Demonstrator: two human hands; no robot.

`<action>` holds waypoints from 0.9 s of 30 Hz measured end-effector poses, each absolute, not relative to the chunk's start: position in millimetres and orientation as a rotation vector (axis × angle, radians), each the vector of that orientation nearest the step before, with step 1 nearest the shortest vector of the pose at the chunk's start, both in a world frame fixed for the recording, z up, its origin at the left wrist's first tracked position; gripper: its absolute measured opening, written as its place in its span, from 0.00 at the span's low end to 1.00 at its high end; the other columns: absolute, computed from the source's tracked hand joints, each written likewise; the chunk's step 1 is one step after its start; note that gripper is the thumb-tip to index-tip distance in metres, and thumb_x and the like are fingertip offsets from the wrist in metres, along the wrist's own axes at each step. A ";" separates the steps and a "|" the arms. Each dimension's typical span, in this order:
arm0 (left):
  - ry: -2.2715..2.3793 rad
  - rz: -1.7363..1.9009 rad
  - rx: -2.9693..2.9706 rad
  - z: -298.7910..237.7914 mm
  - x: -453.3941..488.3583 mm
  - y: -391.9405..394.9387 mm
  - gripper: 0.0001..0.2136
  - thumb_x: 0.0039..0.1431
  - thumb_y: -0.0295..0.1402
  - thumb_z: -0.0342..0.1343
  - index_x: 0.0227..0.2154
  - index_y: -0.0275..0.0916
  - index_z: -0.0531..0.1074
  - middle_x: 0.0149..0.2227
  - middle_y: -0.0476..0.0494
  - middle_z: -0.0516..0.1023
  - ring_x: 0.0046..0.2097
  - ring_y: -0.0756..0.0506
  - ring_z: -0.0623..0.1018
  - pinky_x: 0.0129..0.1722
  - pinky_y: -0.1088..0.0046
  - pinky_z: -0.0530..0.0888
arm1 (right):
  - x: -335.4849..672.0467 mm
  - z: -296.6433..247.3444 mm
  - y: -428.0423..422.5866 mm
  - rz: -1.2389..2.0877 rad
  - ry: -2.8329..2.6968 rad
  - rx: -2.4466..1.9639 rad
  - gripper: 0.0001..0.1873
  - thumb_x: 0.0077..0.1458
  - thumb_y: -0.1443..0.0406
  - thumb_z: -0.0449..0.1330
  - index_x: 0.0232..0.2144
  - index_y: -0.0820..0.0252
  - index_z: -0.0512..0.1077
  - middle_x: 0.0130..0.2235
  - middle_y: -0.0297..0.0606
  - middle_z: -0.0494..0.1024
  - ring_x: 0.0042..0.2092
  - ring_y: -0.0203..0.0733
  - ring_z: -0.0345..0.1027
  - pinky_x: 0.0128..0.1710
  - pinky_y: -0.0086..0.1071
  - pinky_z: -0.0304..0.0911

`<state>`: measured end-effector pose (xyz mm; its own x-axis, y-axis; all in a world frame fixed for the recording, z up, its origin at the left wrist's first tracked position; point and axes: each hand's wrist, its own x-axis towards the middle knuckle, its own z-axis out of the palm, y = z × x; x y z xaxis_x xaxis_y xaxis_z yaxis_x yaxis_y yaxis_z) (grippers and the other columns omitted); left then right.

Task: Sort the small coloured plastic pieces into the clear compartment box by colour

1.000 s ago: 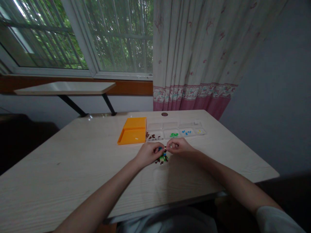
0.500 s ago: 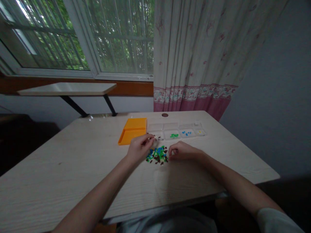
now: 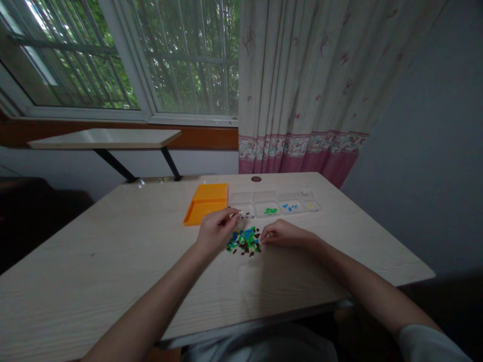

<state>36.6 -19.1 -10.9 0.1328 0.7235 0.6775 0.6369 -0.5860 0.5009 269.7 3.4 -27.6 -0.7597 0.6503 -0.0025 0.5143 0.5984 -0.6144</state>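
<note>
My left hand (image 3: 217, 227) is closed in a pinch above the near left compartment of a clear divided tray (image 3: 258, 214). A small white piece (image 3: 241, 212) shows at its fingertips. Below and to the right of that hand lies a loose pile of small plastic pieces (image 3: 246, 240) in green, blue, brown and pale colours. My right hand (image 3: 279, 234) rests at the pile's right edge with thumb and finger pinched together. Whatever it may hold is too small to make out. Green pieces (image 3: 270, 211), blue pieces (image 3: 290, 207) and a yellow piece (image 3: 310, 205) lie in separate compartments.
An open orange case (image 3: 206, 205) lies left of the tray, close to my left hand. A raised white shelf (image 3: 109, 138) stands on black legs at the table's back left. Behind the wooden table (image 3: 124, 261) are a window and a floral curtain (image 3: 298, 90).
My right hand has shifted very slightly to the left at the pile's edge. My left hand stays in nearly the same place above the tray.
</note>
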 end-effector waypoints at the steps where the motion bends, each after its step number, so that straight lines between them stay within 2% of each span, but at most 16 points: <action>1: 1.406 1.445 2.288 -10.4 34.6 -17.2 0.10 0.53 0.37 0.51 0.29 0.35 0.73 0.16 0.53 0.65 0.19 0.56 0.63 0.21 0.83 0.60 | 270.0 -28.2 4.0 0.894 -2.607 -0.962 0.12 0.50 0.61 0.54 0.33 0.61 0.74 0.30 0.35 0.76 0.30 0.33 0.66 0.29 0.24 0.57; 5: 1.598 1.267 2.271 -7.3 14.7 -1.5 0.14 0.54 0.41 0.49 0.32 0.36 0.73 0.17 0.52 0.66 0.20 0.54 0.65 0.21 0.81 0.61 | 270.6 -29.4 5.6 0.863 -2.627 -0.935 0.12 0.52 0.63 0.53 0.35 0.61 0.74 0.35 0.37 0.77 0.34 0.35 0.68 0.33 0.25 0.59; 9: 2.000 0.910 2.298 -5.8 -16.5 16.4 0.14 0.54 0.42 0.47 0.34 0.40 0.72 0.21 0.48 0.71 0.22 0.50 0.67 0.21 0.78 0.57 | 270.6 -29.3 5.4 0.831 -2.629 -0.927 0.13 0.52 0.64 0.52 0.36 0.60 0.73 0.36 0.37 0.77 0.35 0.35 0.69 0.35 0.25 0.59; 14: 2.226 0.648 2.263 -13.8 -42.2 28.0 0.13 0.53 0.42 0.48 0.32 0.41 0.73 0.24 0.42 0.74 0.24 0.46 0.69 0.22 0.75 0.55 | 271.2 -30.3 5.5 0.814 -2.635 -0.947 0.12 0.52 0.64 0.52 0.36 0.60 0.73 0.36 0.37 0.77 0.34 0.35 0.69 0.34 0.24 0.58; 18: 2.196 0.625 2.291 -22.6 -48.7 33.0 0.13 0.51 0.42 0.49 0.31 0.41 0.74 0.24 0.41 0.74 0.24 0.46 0.69 0.21 0.74 0.55 | 271.9 -32.9 6.7 0.830 -2.618 -0.940 0.12 0.52 0.63 0.52 0.36 0.61 0.73 0.35 0.37 0.77 0.33 0.34 0.67 0.33 0.24 0.58; 21: 2.188 0.674 2.286 -22.2 -47.7 33.9 0.13 0.52 0.41 0.49 0.31 0.41 0.74 0.25 0.40 0.74 0.24 0.47 0.69 0.21 0.74 0.55 | 271.6 -33.1 7.8 0.793 -2.563 -0.960 0.12 0.53 0.62 0.52 0.34 0.62 0.73 0.28 0.35 0.75 0.28 0.32 0.64 0.29 0.23 0.56; 24: 2.115 0.781 2.261 -16.4 -38.5 29.8 0.12 0.52 0.40 0.48 0.32 0.40 0.74 0.24 0.42 0.73 0.22 0.48 0.68 0.22 0.75 0.56 | 270.0 -31.7 8.6 0.731 -2.456 -0.991 0.13 0.53 0.60 0.52 0.33 0.63 0.72 0.20 0.30 0.67 0.22 0.30 0.57 0.24 0.22 0.51; 27: 1.886 0.901 2.264 -13.1 -18.2 19.5 0.13 0.53 0.40 0.48 0.33 0.38 0.73 0.20 0.47 0.70 0.21 0.50 0.66 0.21 0.76 0.56 | 267.2 -32.4 8.5 0.637 -2.304 -1.023 0.14 0.52 0.59 0.52 0.31 0.64 0.71 0.17 0.28 0.61 0.21 0.29 0.52 0.22 0.22 0.49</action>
